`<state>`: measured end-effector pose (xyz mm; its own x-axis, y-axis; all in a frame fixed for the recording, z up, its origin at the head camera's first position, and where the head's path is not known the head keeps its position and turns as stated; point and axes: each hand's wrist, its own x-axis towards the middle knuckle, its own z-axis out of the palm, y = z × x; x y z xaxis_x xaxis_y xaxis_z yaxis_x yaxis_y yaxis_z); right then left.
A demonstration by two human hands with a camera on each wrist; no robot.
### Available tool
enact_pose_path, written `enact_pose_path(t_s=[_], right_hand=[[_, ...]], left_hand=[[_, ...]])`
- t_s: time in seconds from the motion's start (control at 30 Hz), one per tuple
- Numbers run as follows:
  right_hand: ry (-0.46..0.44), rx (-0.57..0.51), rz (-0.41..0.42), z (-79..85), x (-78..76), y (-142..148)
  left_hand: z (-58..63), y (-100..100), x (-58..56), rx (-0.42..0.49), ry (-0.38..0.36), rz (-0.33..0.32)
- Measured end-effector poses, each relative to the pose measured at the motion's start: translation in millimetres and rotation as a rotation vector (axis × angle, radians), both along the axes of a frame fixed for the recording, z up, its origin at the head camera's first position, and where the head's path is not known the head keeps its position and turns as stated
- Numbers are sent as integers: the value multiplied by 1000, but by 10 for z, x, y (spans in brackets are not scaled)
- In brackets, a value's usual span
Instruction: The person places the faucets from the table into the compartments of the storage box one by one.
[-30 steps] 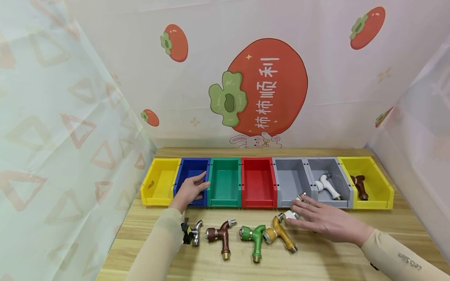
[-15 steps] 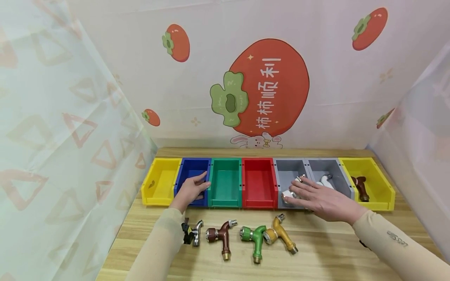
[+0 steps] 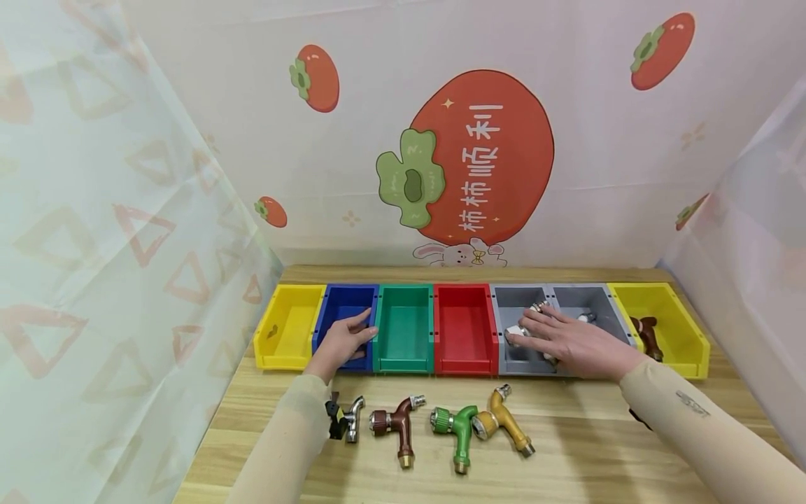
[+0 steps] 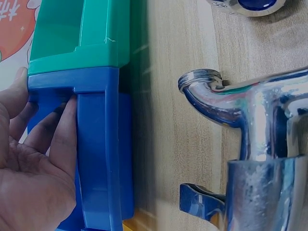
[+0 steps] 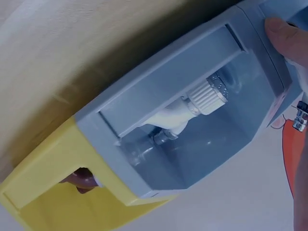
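My right hand (image 3: pixel 576 343) holds a white faucet (image 3: pixel 518 334) over the left grey bin (image 3: pixel 513 297). Its chrome end (image 5: pixel 301 115) shows beside the fingers in the right wrist view; the palm side of the grip is hidden. Over at the blue bin (image 4: pixel 98 154), my left hand (image 3: pixel 343 343) grips the side wall bordering the green bin (image 3: pixel 403 322), fingers inside the blue one. Another white faucet (image 5: pixel 178 115) lies in the right grey bin (image 5: pixel 211 139), mostly covered by my hand in the head view.
On the table before the bins lie a chrome faucet (image 3: pixel 354 420), a brown faucet (image 3: pixel 400 423), a green faucet (image 3: pixel 462 430) and a yellow faucet (image 3: pixel 504 416). The right yellow bin (image 3: pixel 680 329) holds a brown faucet (image 3: pixel 647 336). A red bin (image 3: pixel 466 322) and left yellow bin (image 3: pixel 292 322) complete the row.
My right hand has carried the white faucet from the table front, up and slightly left, over the left grey bin. My left hand has stayed on the blue bin.
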<state>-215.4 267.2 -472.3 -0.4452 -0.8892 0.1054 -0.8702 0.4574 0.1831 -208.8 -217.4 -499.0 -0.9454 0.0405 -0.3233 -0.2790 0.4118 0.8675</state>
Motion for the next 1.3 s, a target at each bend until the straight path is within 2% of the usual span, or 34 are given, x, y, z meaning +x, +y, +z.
enact_pose_path(t_s=[0.27,0.57,0.83,1.03,1.3], right_hand=[[-79,28,-49,-10,-52,-30],[-166,10,-99,2,-84,-68],[-286,5,-177,21,-125,-139],[-330,12,-208,13,-147,-167],[-365,-8,-208,7,-163,-169]], left_hand=[[-5,-2,4,-1,8,-8],[-9,-13,8,0,8,-12],[-12,-11,12,-4,7,-13],[-21,-4,-3,-2,12,-13],[-43,-13,-11,-8,21,-21]])
